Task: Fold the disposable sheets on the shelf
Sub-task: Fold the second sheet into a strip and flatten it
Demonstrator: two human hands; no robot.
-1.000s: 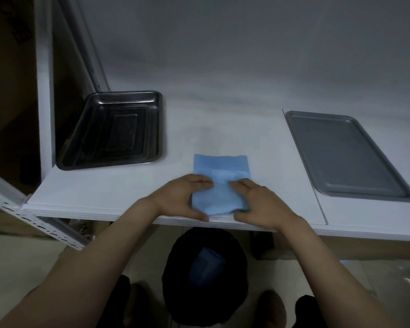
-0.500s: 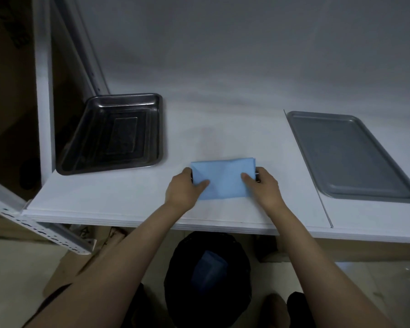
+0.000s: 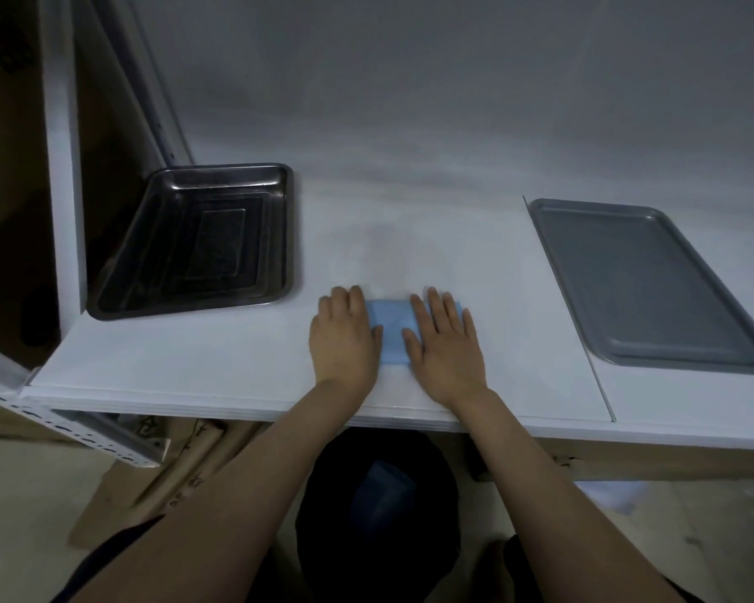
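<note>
A small folded blue disposable sheet [image 3: 393,330] lies flat on the white shelf [image 3: 218,354], near its front edge. My left hand [image 3: 344,339] presses down on the sheet's left part with straight fingers. My right hand [image 3: 445,346] lies flat over its right part, fingers spread and straight. Only the middle strip of the sheet and a sliver past my right fingers show between and beside the hands.
A deep dark metal tray [image 3: 192,241] sits at the shelf's left back. A flat grey tray [image 3: 645,285] lies at the right. Below the shelf stands a black bin [image 3: 379,511] with something blue inside, and cardboard [image 3: 149,476] lies on the floor.
The near half of the sheet was folded away over the far half, making it shorter. Both hands then let go of its edges and now lie flat on top, pressing it down.
</note>
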